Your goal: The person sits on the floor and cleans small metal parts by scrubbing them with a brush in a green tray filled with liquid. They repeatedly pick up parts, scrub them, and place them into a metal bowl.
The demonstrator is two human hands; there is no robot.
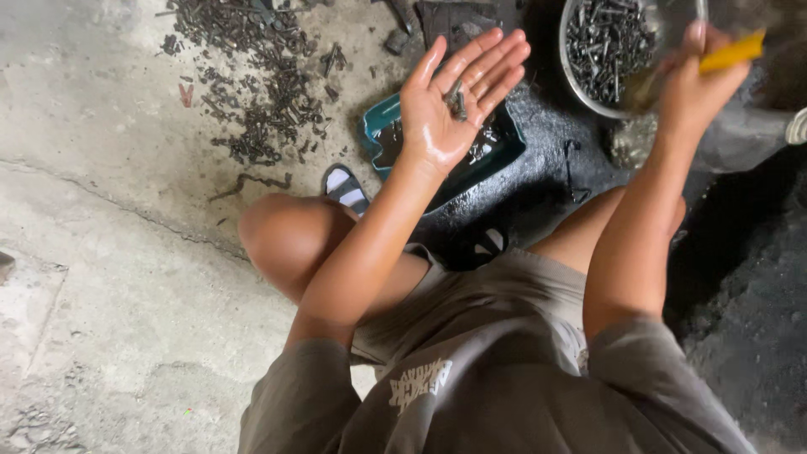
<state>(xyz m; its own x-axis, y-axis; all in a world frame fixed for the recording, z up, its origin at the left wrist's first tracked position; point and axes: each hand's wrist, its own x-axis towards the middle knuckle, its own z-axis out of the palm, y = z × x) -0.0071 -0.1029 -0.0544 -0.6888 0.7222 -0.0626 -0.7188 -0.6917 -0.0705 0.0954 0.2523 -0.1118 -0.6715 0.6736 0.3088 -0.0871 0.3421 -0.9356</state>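
Dark oily bolts [456, 101] on open palm

a few small dark, oily bolts [456, 101] lie loose on the wet, upturned palm, near the base of the fingers, above the teal tray. a yellow strip-like tool [733, 52], tilted, is pinched beside the metal bowl's rim.

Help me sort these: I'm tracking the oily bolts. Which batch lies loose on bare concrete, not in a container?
The scattered pile of bolts at upper left, spread straight on the concrete floor. The others sit in the round metal bowl or the teal tray.
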